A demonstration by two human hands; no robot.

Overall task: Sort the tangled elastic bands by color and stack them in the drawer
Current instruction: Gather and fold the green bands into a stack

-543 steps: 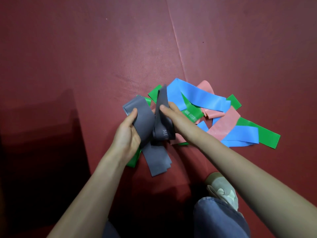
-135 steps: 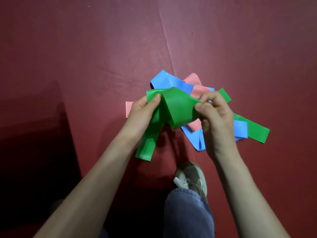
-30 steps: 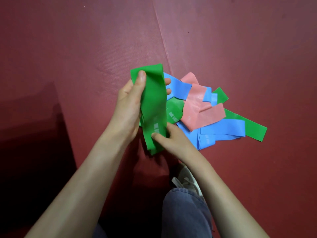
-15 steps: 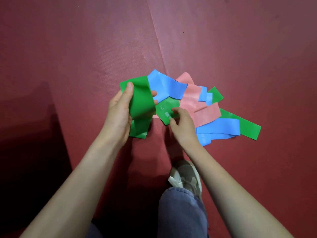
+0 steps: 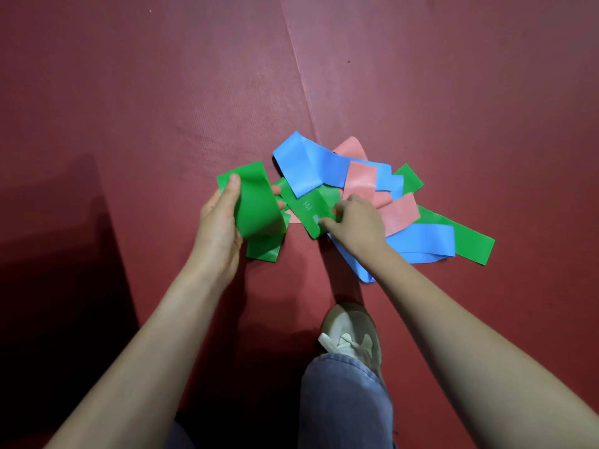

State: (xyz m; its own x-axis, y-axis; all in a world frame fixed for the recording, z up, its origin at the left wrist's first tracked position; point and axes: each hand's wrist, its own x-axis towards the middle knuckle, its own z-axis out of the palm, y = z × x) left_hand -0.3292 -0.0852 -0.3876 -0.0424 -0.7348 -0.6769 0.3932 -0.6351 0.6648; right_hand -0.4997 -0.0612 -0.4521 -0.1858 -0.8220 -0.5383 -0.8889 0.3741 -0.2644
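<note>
A pile of flat elastic bands lies on the red floor mat: blue bands, pink bands and green bands. My left hand grips a folded green band, thumb on top, fingers behind it. My right hand pinches the near end of a second green band that lies under the blue one. A long green band sticks out from the pile's right side. No drawer is in view.
My shoe and jeans leg stand just below the pile. A seam in the mat runs up from the pile. A dark shadowed area fills the left side.
My left hand has lowered the folded green band slightly. My right hand has closed its pinch on the second green band in the pile. Earlier the grey bands left the pile.
</note>
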